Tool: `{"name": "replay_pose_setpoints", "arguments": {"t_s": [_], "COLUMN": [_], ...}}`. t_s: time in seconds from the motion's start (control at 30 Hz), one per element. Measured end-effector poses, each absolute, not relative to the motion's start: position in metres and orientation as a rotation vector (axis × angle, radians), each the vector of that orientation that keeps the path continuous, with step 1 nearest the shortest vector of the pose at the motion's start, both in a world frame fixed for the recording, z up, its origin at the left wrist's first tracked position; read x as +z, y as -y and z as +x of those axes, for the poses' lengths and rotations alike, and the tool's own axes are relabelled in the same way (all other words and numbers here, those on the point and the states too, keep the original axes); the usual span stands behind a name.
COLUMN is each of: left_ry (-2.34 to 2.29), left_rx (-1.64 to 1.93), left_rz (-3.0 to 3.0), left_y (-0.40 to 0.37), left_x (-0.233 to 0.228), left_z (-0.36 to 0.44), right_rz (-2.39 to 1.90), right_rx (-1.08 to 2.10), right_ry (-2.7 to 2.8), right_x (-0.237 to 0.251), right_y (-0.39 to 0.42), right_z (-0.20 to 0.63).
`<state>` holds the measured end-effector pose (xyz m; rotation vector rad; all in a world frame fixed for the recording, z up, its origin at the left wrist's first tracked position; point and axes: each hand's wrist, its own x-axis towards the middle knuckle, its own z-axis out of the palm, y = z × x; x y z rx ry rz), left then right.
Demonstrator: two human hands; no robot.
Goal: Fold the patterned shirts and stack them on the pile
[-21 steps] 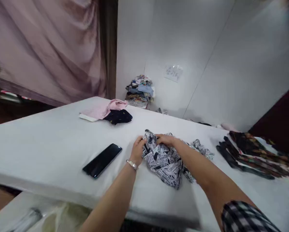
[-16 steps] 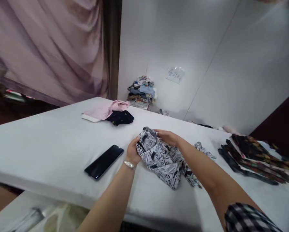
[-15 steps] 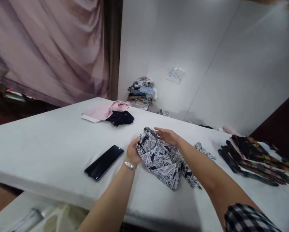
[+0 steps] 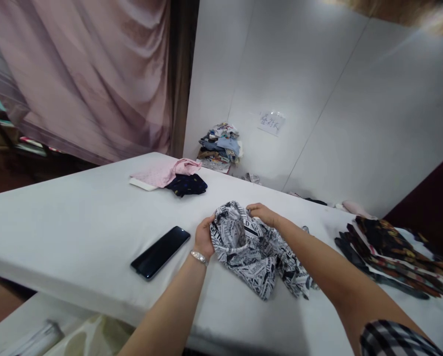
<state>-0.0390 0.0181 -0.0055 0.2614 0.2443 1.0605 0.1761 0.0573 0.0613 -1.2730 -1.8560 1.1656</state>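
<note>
A black-and-white newspaper-print garment [image 4: 258, 269] lies crumpled on the white table [image 4: 95, 222], its round opening held up and facing me. My left hand [image 4: 205, 237], with a silver bracelet at the wrist, is closed on the left rim of that opening, the thumb on top. On the far right side, my right hand [image 4: 263, 213] grips the rim with fingers bent around the cloth. Part of the garment is hidden behind my right forearm. Left of my left wrist lies a dark smartphone [image 4: 160, 253], screen up.
A pink cloth [image 4: 156, 174] and a dark navy garment [image 4: 187, 185] lie farther back on the table. Stacked dark, patterned clothes [image 4: 392, 252] are at the right. A tall clothes pile [image 4: 220, 146] stands by the white wall [image 4: 318, 74], which bears a paper sign [image 4: 271, 122].
My right hand has closed on the garment's right rim, where its fingers were stretched out before. The opening is now held wider. My left hand keeps its grip.
</note>
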Motion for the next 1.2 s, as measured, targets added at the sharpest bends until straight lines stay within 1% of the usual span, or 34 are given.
{"name": "replay_pose_setpoints", "arguments": {"t_s": [0.1,0.2,0.33,0.43,0.57,0.67,0.73,0.87,0.93,1.0,1.1,1.2], "left_ry": [-0.302,-0.349,-0.528,-0.545,-0.498,-0.686,-0.844,-1.005,-1.063,-1.144,-1.424,-1.486], "left_rx": [1.073,1.035,0.922,0.878,0.800,0.796,0.862,1.091,1.201,1.308,1.484,1.744], "left_rz": [0.305,0.511,0.922,1.064,0.996,1.076,1.182,1.329,1.411,1.527,1.967,2.168], "left_y": [-0.019,-0.015,-0.001,0.011,0.020,0.012,-0.002,-0.044,-0.063,-0.075,-0.082,-0.084], "left_x": [-0.007,-0.013,-0.025,-0.027,-0.012,0.009,0.029,0.085,0.123,0.165,0.237,0.318], "left_z": [-0.034,-0.026,-0.007,0.014,0.037,0.041,0.035,0.007,-0.006,-0.014,-0.020,-0.024], "right_rz": [-1.188,-1.143,-1.112,-1.106,-1.100,-1.109,-1.127,-1.212,-1.227,-1.212,-1.154,-0.939], "right_rx": [1.081,0.977,0.825,0.747,0.680,0.568,0.414,-0.033,-0.134,-0.161,-0.218,-0.260], "right_ry": [1.659,1.528,1.498,1.546,1.571,1.632,1.729,1.930,1.931,1.897,1.831,1.703], "right_x": [0.078,0.099,0.129,0.145,0.156,0.163,0.169,0.180,0.189,0.205,0.252,0.316], "right_y": [-0.060,-0.061,-0.053,-0.043,-0.035,-0.032,-0.027,-0.012,-0.009,-0.011,-0.023,-0.036], "right_z": [0.192,0.208,0.224,0.230,0.235,0.242,0.251,0.270,0.276,0.275,0.265,0.249]}}
